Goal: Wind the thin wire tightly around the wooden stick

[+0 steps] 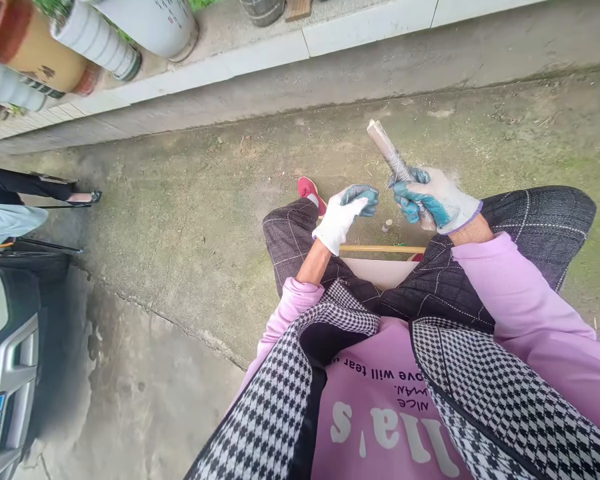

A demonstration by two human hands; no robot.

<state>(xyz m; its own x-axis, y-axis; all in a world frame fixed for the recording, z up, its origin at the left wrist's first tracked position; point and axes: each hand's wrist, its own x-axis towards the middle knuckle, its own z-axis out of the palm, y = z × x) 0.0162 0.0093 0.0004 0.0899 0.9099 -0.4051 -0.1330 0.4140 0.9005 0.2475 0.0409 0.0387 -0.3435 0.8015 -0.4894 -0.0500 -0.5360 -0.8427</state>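
Note:
My right hand (443,200), in a white work glove with blue-coated fingers, is wrapped round a pale brown stick (381,139). Thin silvery wire (399,165) is wound round the stick's middle, partly under my fingers. The stick tilts, its far end pointing up and left and its near end showing below the hand. My left hand (347,210), gloved the same way, is closed with its fingertips pinched together, a short gap left of the stick. Whatever lies in that pinch is too fine or hidden to make out.
Below my hands, a yellow-edged seat (375,249) shows between my knees. A small pale object (387,225) lies on the concrete ground (195,200). Potted plants (145,27) line a tiled ledge (260,59). At left are another person's leg (30,183) and a car (10,360).

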